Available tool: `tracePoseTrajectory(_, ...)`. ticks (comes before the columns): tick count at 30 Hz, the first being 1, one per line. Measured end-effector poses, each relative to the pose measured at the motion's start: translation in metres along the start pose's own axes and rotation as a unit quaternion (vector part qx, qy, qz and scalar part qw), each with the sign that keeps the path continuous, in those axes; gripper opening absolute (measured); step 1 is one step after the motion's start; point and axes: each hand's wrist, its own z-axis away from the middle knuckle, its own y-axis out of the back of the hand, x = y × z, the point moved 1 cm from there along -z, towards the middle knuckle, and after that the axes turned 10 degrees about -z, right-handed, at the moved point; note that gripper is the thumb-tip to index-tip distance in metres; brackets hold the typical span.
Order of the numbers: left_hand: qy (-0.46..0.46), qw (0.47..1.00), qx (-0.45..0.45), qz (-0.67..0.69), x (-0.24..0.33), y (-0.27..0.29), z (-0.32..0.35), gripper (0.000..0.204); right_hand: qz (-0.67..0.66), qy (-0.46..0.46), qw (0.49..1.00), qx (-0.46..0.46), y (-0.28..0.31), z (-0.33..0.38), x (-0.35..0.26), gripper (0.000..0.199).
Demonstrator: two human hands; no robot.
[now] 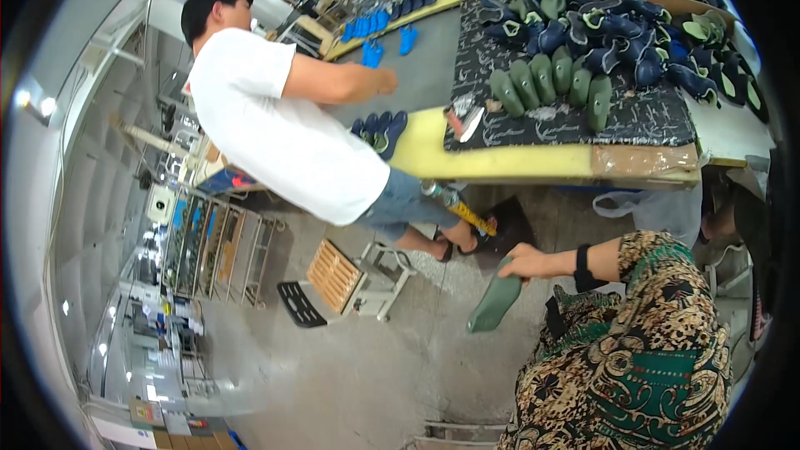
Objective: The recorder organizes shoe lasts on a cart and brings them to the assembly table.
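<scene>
My left hand (525, 262), with a black band at its wrist, is stretched out to the left beyond the table's near edge. Its fingers are closed around one end of a smooth green shoe last (495, 304), which hangs tilted with its other end pointing down over the floor. Similar green lasts (542, 79) stand in a row on the dark mat. Dark blue shoes (617, 25) with light green linings lie heaped behind them. A single pale shoe with a reddish part (467, 123) sits at the mat's left edge. My right hand is out of view.
A co-worker in a white shirt (279, 125) stands left at the yellow-edged table (517, 160), an arm over it. Bright blue shoes (367, 25) line its far side. A slatted wooden seat (333, 275) and a wheeled rack (217, 246) stand on the floor. Clear plastic (658, 212) hangs below the table.
</scene>
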Motion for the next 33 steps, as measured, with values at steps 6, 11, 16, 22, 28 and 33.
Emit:
tracePoseTrajectory(6, 0.128, 0.937, -0.311, 0.094, 0.099, -0.237, 0.103, 0.049, -0.267, 0.163, 0.914, 0.26, 0.185, -0.027, -0.082, 0.022)
tracePoseTrajectory(11, 0.174, 0.833, -0.516, 0.096, 0.094, -0.371, 0.114, 0.05, -0.376, 0.307, 0.855, 0.182, 0.244, -0.02, -0.131, 0.021)
tracePoseTrajectory(16, 0.124, 0.754, -0.628, 0.146, 0.157, -0.438, 0.174, 0.035, -0.287, 0.025, 0.955, -0.077, 0.148, -0.022, -0.044, 0.038)
tracePoseTrajectory(22, 0.093, 0.728, -0.664, 0.143, 0.178, -0.493, 0.202, 0.034, -0.39, -0.134, 0.851, -0.325, 0.043, 0.004, -0.018, 0.062)
tracePoseTrajectory(28, -0.108, 0.689, -0.704, 0.13, 0.162, -0.505, 0.208, 0.049, -0.448, -0.093, 0.86, -0.228, 0.071, -0.018, 0.003, 0.054)
tracePoseTrajectory(33, -0.101, 0.75, -0.643, 0.119, 0.138, -0.482, 0.18, 0.046, -0.542, -0.111, 0.827, -0.102, 0.118, -0.057, -0.024, 0.065)
